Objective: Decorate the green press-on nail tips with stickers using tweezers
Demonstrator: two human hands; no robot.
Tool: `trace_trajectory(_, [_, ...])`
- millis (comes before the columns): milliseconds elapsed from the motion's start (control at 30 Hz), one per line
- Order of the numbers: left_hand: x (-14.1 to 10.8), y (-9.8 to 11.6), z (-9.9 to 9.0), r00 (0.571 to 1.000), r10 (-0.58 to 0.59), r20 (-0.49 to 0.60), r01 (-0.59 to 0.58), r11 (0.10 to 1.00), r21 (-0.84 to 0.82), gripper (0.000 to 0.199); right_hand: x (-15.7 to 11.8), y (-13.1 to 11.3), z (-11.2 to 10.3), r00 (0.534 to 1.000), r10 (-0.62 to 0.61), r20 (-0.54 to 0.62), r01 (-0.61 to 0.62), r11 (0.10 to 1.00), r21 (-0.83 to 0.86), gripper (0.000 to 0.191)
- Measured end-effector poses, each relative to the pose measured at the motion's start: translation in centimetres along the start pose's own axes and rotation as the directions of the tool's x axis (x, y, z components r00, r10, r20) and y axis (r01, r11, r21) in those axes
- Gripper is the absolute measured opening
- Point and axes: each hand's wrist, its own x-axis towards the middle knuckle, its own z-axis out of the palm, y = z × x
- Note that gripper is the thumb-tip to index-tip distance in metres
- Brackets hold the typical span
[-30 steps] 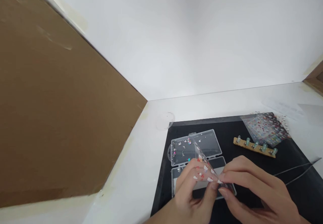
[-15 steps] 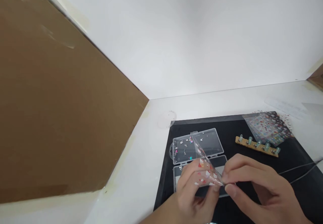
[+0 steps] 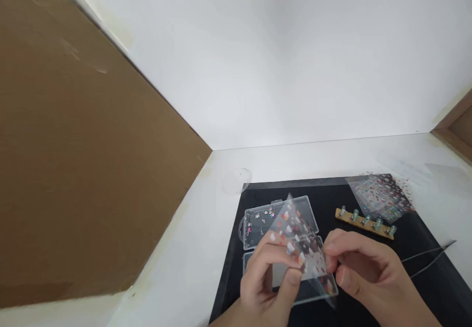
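Note:
My left hand (image 3: 271, 273) is closed, with thumb and fingers pinching a clear sticker sheet (image 3: 291, 228) printed with small red and white cartoon figures. The sheet stands tilted, its top corner pointing away from me. At its right edge is my right hand (image 3: 363, 263), fingers curled and fingertips against the sheet; the thumb tip sits slightly off it. Below and behind the hands lies an opened clear plastic case (image 3: 315, 214). Its far half holds several tiny gems and charms (image 3: 272, 214); the near half is partly hidden by my left hand and the sheet.
A cardboard strip (image 3: 363, 225) carries several greenish nail tips, right of the case. More sticker sheets (image 3: 381, 194) lie behind it on the black mat (image 3: 295, 189). Metal tweezers (image 3: 429, 258) rest at right. A clear round piece (image 3: 238, 180) lies at the mat's far left corner. A cardboard panel (image 3: 92, 169) stands left.
The sheet has turned from nearly edge-on to showing more of its printed face. My hands have moved apart, the right thumb leaving the corner. The view has shifted slightly.

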Motion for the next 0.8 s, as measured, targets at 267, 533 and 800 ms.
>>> trace_trajectory(267, [1.4, -0.1, 0.8, 0.988, -0.034, -0.151, 0.037, 0.999, 0.016, 0.017, 0.2, 0.2, -0.2, 0.998, 0.009, -0.069, -0.012, 0.998, -0.055, 0.032])
trace_trajectory(533, [1.5, 0.3, 0.6, 0.993, 0.032, -0.113, -0.027, 0.999, 0.047, 0.017, -0.6, 1.3, -0.2, 0.994, 0.057, -0.089, -0.064, 0.995, -0.072, 0.030])
trace_trajectory(800, [1.5, 0.2, 0.5, 0.993, -0.023, -0.115, 0.030, 0.998, 0.056, 0.016, -0.6, 1.6, -0.7, 0.996, -0.049, 0.073, 0.061, 0.984, -0.168, 0.021])
